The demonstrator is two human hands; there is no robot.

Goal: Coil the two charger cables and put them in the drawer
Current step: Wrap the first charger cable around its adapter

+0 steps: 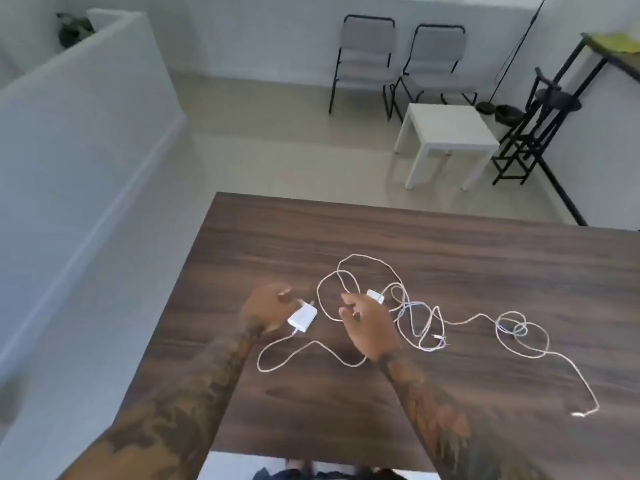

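Cables [408,317] look light, floppy (tangle-prone); grab by the plug [302,318]. Left hand [266,308] touches it, right hand [363,323] loosely open, empty.

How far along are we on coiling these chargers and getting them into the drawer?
Barely started. Done: nothing; both white cables lie loose and tangled across the wooden table. In hand: the left hand is at the nearer charger plug, though a firm grip is unclear; the right hand hovers open beside the second plug. Left: untangle, coil both, stow them; no drawer is in view.
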